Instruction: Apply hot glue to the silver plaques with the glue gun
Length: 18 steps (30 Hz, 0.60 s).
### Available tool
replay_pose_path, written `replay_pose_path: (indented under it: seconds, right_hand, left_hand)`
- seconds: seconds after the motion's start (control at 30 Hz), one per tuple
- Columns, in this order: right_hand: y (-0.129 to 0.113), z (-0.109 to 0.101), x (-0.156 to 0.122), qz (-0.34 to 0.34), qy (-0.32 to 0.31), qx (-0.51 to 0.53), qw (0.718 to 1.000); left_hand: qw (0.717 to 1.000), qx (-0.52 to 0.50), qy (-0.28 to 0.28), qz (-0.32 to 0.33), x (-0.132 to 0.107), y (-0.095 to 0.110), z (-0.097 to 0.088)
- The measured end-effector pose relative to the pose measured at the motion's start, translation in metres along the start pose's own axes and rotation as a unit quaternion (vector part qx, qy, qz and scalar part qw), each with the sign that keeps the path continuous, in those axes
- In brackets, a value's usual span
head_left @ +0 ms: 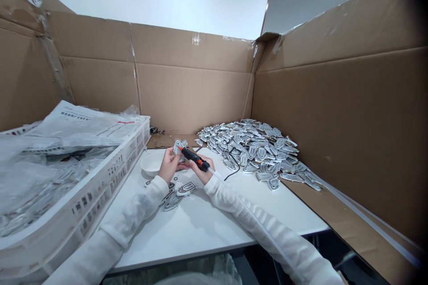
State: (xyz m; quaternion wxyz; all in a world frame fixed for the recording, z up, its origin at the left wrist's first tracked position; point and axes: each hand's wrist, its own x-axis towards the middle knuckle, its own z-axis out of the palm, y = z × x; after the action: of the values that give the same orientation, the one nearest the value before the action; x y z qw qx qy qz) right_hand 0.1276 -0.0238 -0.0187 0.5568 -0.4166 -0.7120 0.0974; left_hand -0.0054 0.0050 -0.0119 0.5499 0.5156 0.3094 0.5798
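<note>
Over the white table (284, 207), my left hand (168, 167) pinches a small flat cut-out piece (179, 147) with a grey and white outline. My right hand (204, 172) is wrapped around a black hot glue gun (192, 156) with an orange nozzle. The nozzle points left and meets the piece, or nearly so; I cannot tell which. A long pale stick runs back from the gun's rear along my right sleeve. Beneath my hands lie several more flat cut-outs (180, 196). A white bowl (149, 165) sits just left of my left hand, partly covered by it.
A large heap of similar cut-outs (250, 147) fills the table's back right. On the left stands a white plastic basket (123, 167) holding plastic bags and a printed white packet (90, 124). Tall cardboard walls (194, 84) enclose the back and sides. A black cord (236, 170) lies by the heap.
</note>
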Motion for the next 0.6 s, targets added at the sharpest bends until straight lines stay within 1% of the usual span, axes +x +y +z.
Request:
replay_pose_path:
  seconds: [0.3, 0.47, 0.6]
  right_hand:
    - [0.0023, 0.0002, 0.0012, -0.018, 0.022, -0.023, 0.999]
    - [0.0064, 0.0015, 0.0007, -0.016, 0.014, -0.017, 1.000]
    - [0.0065, 0.0016, 0.0001, -0.008, 0.021, -0.020, 1.000]
  left_hand:
    - [1.000, -0.026, 0.008, 0.003, -0.0005, -0.0005, 0.0018]
    - [1.000, -0.026, -0.005, 0.006, -0.0015, 0.0010, 0.0030]
    - [1.000, -0.026, -0.012, 0.013, -0.0021, 0.0012, 0.0035]
